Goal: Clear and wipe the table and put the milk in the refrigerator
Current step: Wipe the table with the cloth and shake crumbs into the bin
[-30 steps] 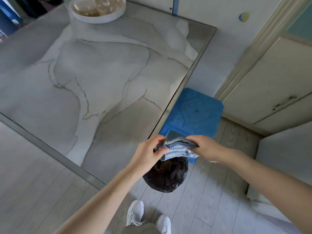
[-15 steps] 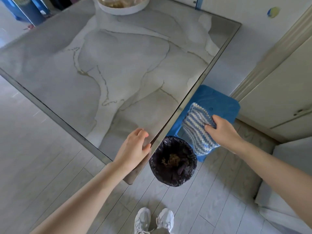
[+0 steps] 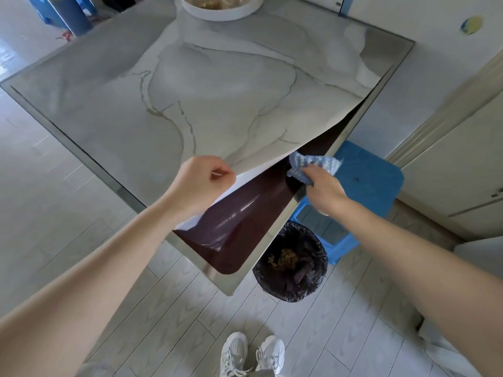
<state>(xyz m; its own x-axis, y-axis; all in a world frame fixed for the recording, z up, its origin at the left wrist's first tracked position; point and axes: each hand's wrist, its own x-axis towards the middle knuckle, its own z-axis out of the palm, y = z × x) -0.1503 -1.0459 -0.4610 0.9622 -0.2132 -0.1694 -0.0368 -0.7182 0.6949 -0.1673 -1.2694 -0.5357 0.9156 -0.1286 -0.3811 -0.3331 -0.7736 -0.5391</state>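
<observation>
A marble-patterned mat (image 3: 217, 99) covers the table, whose dark brown top (image 3: 245, 213) shows at the near corner. My left hand (image 3: 198, 183) pinches the mat's near corner and holds it lifted, white underside showing. My right hand (image 3: 321, 186) grips a blue-and-white striped cloth (image 3: 313, 164) and holds it against the exposed brown top under the raised edge. No milk is in view.
A white round tray (image 3: 220, 9) with food sits at the table's far edge. A bin with a black bag (image 3: 291, 268) stands on the floor by the near corner, beside a blue stool (image 3: 367, 180). Cream cabinets (image 3: 462, 159) stand to the right.
My left hand went from resting on the table corner to pinching and lifting the mat's corner. My right hand carried the cloth from beside the table in under the lifted mat.
</observation>
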